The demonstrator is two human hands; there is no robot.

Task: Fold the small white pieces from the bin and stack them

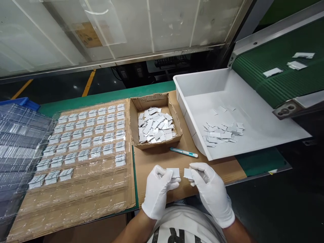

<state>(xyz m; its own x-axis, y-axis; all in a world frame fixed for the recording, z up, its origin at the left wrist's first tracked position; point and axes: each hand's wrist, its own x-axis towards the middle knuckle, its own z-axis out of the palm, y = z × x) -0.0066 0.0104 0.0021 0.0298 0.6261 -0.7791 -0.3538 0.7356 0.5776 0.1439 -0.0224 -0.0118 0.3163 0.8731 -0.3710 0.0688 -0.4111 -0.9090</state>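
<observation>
In a white glove, my left hand pinches a small flat white piece between thumb and fingers. My right hand, gloved too, grips another white piece, or a short stack of them, a narrow gap away. Both hands are over the cardboard sheet at the table's front edge. Just beyond them lies a blue utility knife. Behind the knife stands a cardboard box holding a heap of the same white pieces.
On the left, a clear plastic tray holds rows of stacked white pieces. More clear trays are piled beyond it. At right, a white bin with scattered pieces sits under a green conveyor belt carrying several more.
</observation>
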